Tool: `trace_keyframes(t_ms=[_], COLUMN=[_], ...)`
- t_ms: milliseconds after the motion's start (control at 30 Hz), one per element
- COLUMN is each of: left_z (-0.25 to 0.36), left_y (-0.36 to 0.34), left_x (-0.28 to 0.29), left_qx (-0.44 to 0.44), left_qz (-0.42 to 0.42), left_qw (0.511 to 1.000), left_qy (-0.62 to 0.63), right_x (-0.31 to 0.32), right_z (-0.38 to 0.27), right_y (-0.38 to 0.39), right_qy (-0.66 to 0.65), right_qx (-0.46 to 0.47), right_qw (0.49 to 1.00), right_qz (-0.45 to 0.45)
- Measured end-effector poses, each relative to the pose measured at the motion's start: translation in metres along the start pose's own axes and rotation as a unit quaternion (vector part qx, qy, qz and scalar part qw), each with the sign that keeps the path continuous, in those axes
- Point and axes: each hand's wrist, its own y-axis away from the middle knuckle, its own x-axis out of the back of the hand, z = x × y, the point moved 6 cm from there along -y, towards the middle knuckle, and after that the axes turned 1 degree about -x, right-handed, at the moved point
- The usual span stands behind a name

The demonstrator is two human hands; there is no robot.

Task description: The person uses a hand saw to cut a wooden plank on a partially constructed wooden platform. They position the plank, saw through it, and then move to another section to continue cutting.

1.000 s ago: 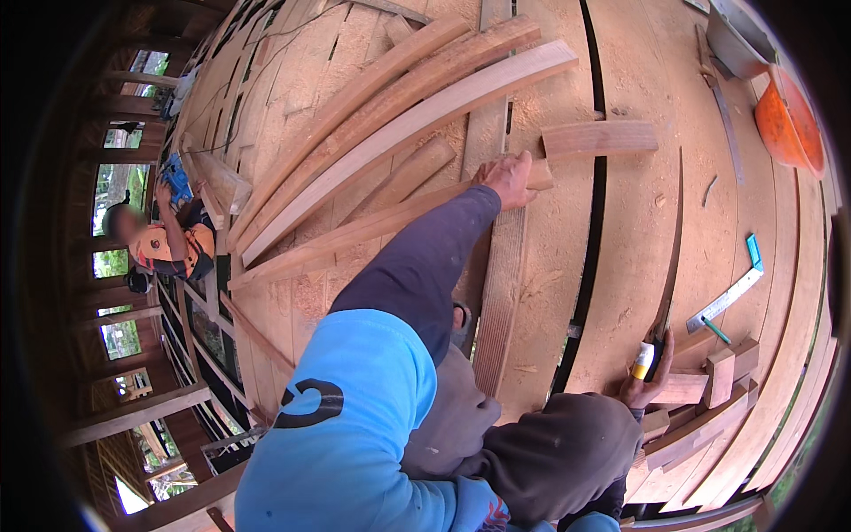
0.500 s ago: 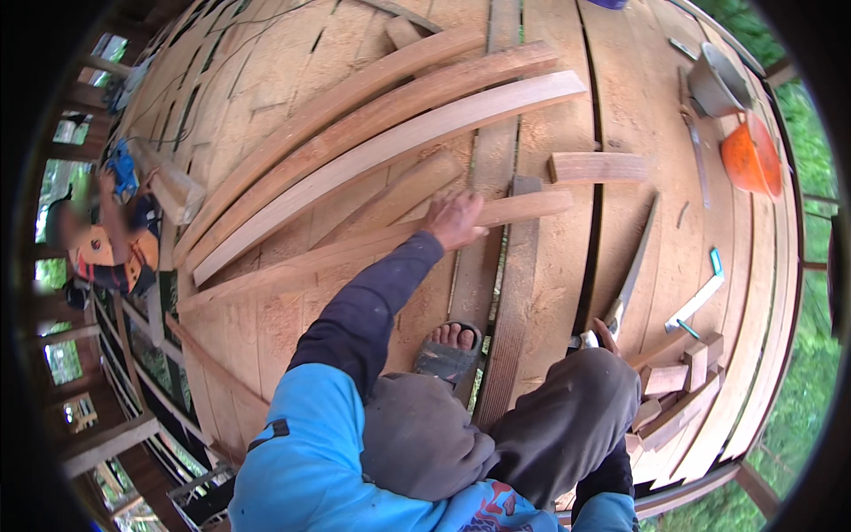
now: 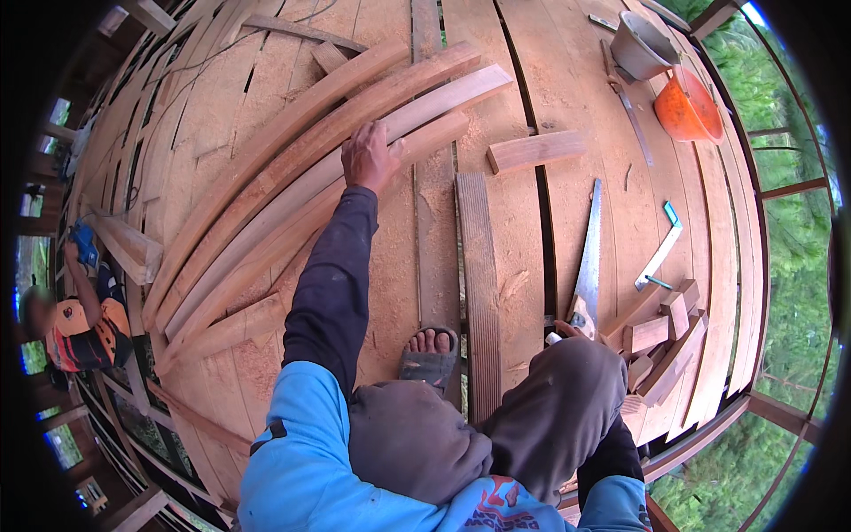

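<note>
My left hand (image 3: 370, 155) reaches forward with fingers curled over a long curved wooden board (image 3: 418, 111) among several similar curved boards (image 3: 195, 239). My right hand (image 3: 566, 331) is mostly hidden behind my right knee; its fingers show at the handle of a handsaw (image 3: 589, 257), whose blade points away from me, and a small white object sits beside them. Right of the saw lie a metal try square (image 3: 659, 253), a green pencil-like item (image 3: 657, 282) and a pile of short wood blocks (image 3: 651, 332). A short curved piece (image 3: 536, 151) lies ahead.
A co-worker (image 3: 80, 328) sits at the far left by a blue power tool (image 3: 82, 244). At back right are an orange bucket (image 3: 687, 111), a grey bucket (image 3: 640, 49) and a long blade (image 3: 634, 120). A plank (image 3: 479, 284) lies beside my sandalled foot (image 3: 428, 355). Gaps split the floorboards.
My left hand has moved forward and left from the end of the nearest board onto the stacked curved boards; that board now sits closer to the others. The view has shifted, showing more greenery at right.
</note>
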Motion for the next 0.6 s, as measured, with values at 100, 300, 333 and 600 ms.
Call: trace_keyframes(t_ms=[100, 300, 333, 600], left_z=[0.053, 0.12, 0.11, 0.16], left_y=[0.0, 0.089, 0.111, 0.177], left_x=[-0.009, -0.061, -0.067, -0.094], left_qx=[0.006, 0.017, 0.018, 0.039], left_qz=[0.02, -0.245, -0.27, -0.433], left_qw=[0.987, 0.917, 0.905, 0.832], left_qy=[0.157, 0.314, 0.328, 0.344], right_x=[0.021, 0.023, 0.021, 0.061], right_z=[0.097, 0.009, -0.013, 0.011], right_y=[0.01, 0.012, 0.004, 0.013], right_qy=[-0.06, -0.195, -0.215, -0.638], right_qx=[0.006, 0.021, 0.037, 0.12], right_qw=[0.998, 0.976, 0.971, 0.716], right_qz=[0.03, 0.092, 0.098, 0.258])
